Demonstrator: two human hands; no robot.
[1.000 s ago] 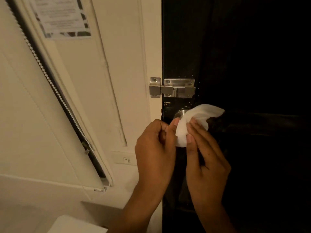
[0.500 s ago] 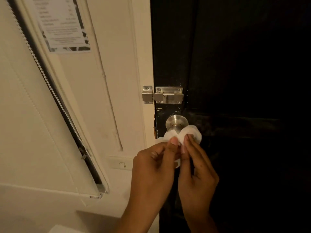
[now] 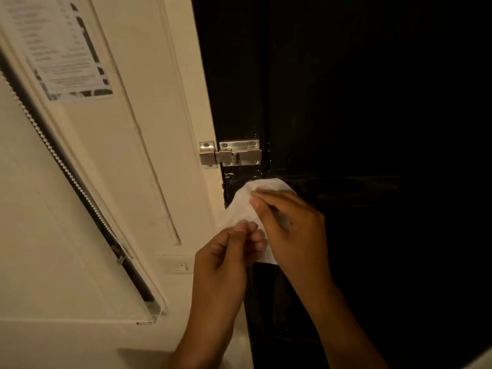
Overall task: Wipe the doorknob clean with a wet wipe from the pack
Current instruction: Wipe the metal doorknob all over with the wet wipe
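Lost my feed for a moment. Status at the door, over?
Left hand pinches white wet wipe at lower edge. Right hand presses wipe against black door. Doorknob hidden under wipe. Nothing in the way.

Dark door [image 3: 346,102] w/ steel latch [image 3: 231,154] mounted on it.

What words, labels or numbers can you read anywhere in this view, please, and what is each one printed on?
Printed notice on the cream wall, upper left: many lines of text, all too small and blurred to read.
Wall switch beside the door frame: a small mark on it, too small to read.
Slide bolt, dark door and wet wipe: no text visible.
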